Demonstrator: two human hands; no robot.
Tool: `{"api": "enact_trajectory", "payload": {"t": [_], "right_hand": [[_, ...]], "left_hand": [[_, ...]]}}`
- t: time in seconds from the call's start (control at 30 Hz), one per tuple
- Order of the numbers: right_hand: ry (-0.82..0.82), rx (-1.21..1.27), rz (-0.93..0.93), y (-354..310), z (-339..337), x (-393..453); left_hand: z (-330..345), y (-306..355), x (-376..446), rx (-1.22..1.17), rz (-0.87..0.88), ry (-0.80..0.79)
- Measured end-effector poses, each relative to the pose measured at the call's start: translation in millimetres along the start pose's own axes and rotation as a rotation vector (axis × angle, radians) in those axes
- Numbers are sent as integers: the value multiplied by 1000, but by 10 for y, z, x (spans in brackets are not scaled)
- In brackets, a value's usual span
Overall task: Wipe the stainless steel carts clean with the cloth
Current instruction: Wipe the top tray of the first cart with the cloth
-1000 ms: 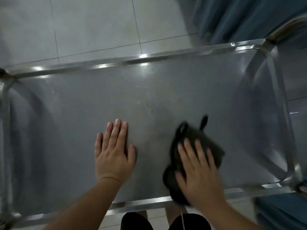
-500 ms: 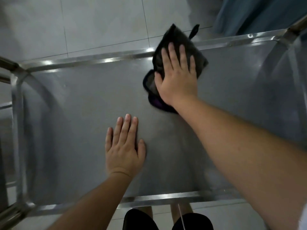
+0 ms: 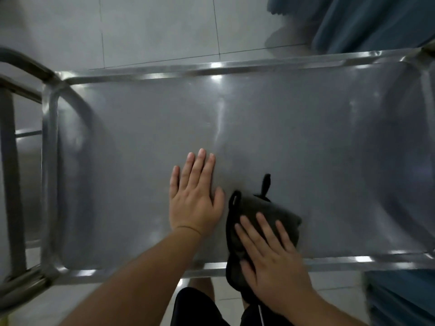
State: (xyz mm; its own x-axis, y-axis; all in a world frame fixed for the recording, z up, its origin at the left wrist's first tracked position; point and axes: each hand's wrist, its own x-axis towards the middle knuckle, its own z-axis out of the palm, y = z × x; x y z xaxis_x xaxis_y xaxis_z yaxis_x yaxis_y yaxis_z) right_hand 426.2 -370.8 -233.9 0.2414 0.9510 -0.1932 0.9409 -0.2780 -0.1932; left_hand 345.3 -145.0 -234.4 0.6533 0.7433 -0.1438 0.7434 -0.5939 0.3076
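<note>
The dark cloth (image 3: 261, 215) lies bunched on the steel cart's top (image 3: 306, 149), close to its near rail and draped partly over that edge, with a small loop sticking out on its far side. The right hand (image 3: 275, 260) presses flat on the cloth, its grip spread with fingers straight, covering the cloth's near half. Just left of the cloth, not quite touching it, the left hand (image 3: 195, 198) rests palm down on the bare steel, fingers straight and close together. Grey floor tiles (image 3: 153, 27) lie beyond the cart.
</note>
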Motion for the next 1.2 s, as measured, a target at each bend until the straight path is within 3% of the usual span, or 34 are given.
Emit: {"api": "enact_trajectory", "payload": {"t": [0.17,0.27,0.33,0.5,0.6,0.77,0.9,1.07,1.2], "right_hand": [[-44,-16,39,-88,-27,-49],[-33,-26,75,-138,-11,23],[-14,-26,98,-192,-31,199],[100,-21,98,-111,-261,1420],[66,-21,109,77,-488,2417],[81,24,329,162,-726,3465],[98,34,355,-253,-547,2992],[123,20,196,-812,-160,1473],[150,65,173,-1181,97,565]], "left_hand": [[-347,-194,44,-316,28,-133],[-527,-685,-76,-144,34,31],[-575,-1018,-206,3,-1,27],[-389,-1312,-368,98,91,7],[-318,-1363,-362,97,108,43],[-280,-1406,-351,78,112,71],[-255,-1430,-349,74,118,61],[-259,-1435,-345,60,123,4],[-343,-1407,-329,29,104,-66]]}}
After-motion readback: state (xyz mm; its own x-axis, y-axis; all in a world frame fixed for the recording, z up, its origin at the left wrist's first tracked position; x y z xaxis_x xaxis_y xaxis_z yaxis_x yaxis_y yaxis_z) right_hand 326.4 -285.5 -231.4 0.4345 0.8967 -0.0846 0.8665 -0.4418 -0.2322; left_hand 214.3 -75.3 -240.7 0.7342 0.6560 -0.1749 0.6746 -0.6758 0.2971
